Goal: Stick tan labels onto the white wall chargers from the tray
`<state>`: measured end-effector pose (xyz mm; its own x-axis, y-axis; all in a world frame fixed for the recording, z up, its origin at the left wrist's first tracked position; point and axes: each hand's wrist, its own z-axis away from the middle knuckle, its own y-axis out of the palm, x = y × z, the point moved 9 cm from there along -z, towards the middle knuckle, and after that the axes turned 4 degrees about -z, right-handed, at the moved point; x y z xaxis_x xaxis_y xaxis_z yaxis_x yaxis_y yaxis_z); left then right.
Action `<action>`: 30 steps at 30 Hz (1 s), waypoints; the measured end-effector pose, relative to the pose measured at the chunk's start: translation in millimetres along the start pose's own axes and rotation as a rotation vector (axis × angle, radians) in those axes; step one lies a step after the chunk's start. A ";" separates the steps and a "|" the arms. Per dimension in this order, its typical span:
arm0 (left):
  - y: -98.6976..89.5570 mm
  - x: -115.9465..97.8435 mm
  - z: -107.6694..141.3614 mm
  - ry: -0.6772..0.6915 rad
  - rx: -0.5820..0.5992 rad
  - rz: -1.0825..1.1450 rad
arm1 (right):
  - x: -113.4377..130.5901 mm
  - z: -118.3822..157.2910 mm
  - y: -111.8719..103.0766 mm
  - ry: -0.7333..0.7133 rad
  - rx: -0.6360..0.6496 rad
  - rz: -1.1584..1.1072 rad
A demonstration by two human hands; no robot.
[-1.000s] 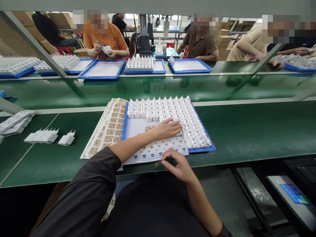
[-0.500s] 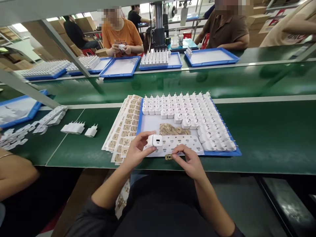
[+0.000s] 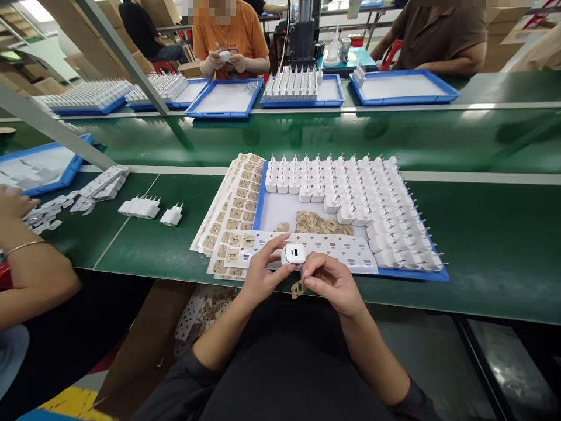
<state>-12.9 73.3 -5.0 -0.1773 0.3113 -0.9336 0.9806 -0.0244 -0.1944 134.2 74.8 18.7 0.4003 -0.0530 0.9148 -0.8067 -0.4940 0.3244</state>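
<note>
Between thumb and fingers, my left hand (image 3: 265,272) grips a white charger plug (image 3: 294,253), its face with a dark USB slot turned toward me. Just right of it, my right hand (image 3: 335,280) pinches a small tan sticker (image 3: 298,289) with cut-outs, hanging below the fingertips. Behind both hands lies a white backing sheet (image 3: 346,252) with rows of small grey marks, across the front of a blue-rimmed tray (image 3: 259,204). Rows of white charger plugs (image 3: 350,181) stand in that tray, prongs up. A heap of loose tan pieces (image 3: 322,223) lies near the sheet.
Sheets of tan stickers (image 3: 239,204) are stacked left of the tray. Further left are a few loose plugs (image 3: 140,206) and a pile of white parts (image 3: 83,196). A co-worker's arm (image 3: 35,275) rests at the left edge. Across the green belt (image 3: 284,134) stand more blue trays (image 3: 224,98).
The camera view has shifted. My hands have come closer together, the sticker now just below the plug's right side and tilted more steeply. At left, a co-worker's hand has come into view.
</note>
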 end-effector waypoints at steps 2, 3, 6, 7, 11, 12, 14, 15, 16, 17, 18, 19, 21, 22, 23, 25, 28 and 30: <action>-5.2 -7.4 1.4 0.070 -0.015 -0.069 | 1.4 0.8 -3.2 0.003 -0.029 -0.004; -6.1 -13.1 2.2 0.120 -0.011 -0.108 | 3.1 0.4 -7.5 -0.003 -0.079 0.001; -6.1 -30.2 4.9 0.266 0.000 -0.197 | 8.7 -2.0 -21.2 -0.018 -0.271 0.054; -5.8 -33.9 5.3 0.295 0.001 -0.211 | 9.9 -3.4 -22.5 -0.015 -0.306 0.074; -3.4 -38.1 4.0 0.300 0.021 -0.222 | 11.8 -9.9 -15.7 0.000 -0.304 0.108; -3.0 -38.4 3.6 0.298 0.025 -0.222 | 12.2 -10.5 -14.6 -0.001 -0.303 0.112; -3.1 -39.2 3.1 0.299 0.029 -0.218 | 12.3 -11.0 -13.6 0.000 -0.303 0.116; -3.3 -39.4 3.0 0.300 0.029 -0.217 | 12.1 -11.0 -13.7 0.002 -0.305 0.116; -3.4 -39.4 2.9 0.301 0.030 -0.217 | 11.6 -11.0 -14.0 0.004 -0.306 0.114; -3.4 -39.3 3.0 0.301 0.032 -0.217 | 11.0 -11.1 -14.3 0.008 -0.306 0.113; -3.4 -39.1 3.0 0.301 0.033 -0.217 | 10.5 -11.1 -14.6 0.011 -0.307 0.112; -3.5 -38.9 3.1 0.301 0.035 -0.216 | 10.1 -11.2 -14.9 0.014 -0.308 0.112; -3.4 -38.7 3.4 0.302 0.038 -0.213 | 9.5 -11.3 -15.0 0.017 -0.306 0.114; -3.4 -38.7 3.5 0.302 0.040 -0.212 | 9.4 -11.3 -14.9 0.018 -0.304 0.116; -3.3 -38.7 3.6 0.303 0.042 -0.212 | 9.6 -11.3 -14.7 0.017 -0.303 0.119; -3.3 -38.7 3.5 0.303 0.045 -0.215 | 10.2 -11.3 -13.9 0.013 -0.299 0.132; -3.6 -38.3 3.3 0.301 0.045 -0.227 | 11.0 -11.8 -12.0 0.010 -0.291 0.174; -4.2 -37.9 3.3 0.303 0.041 -0.238 | 11.5 -12.3 -11.2 0.009 -0.293 0.214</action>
<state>-10.5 58.5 30.2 -0.3612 0.5791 -0.7309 0.9097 0.0466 -0.4126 142.5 90.4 28.5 0.2057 -0.1198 0.9713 -0.9628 -0.2027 0.1789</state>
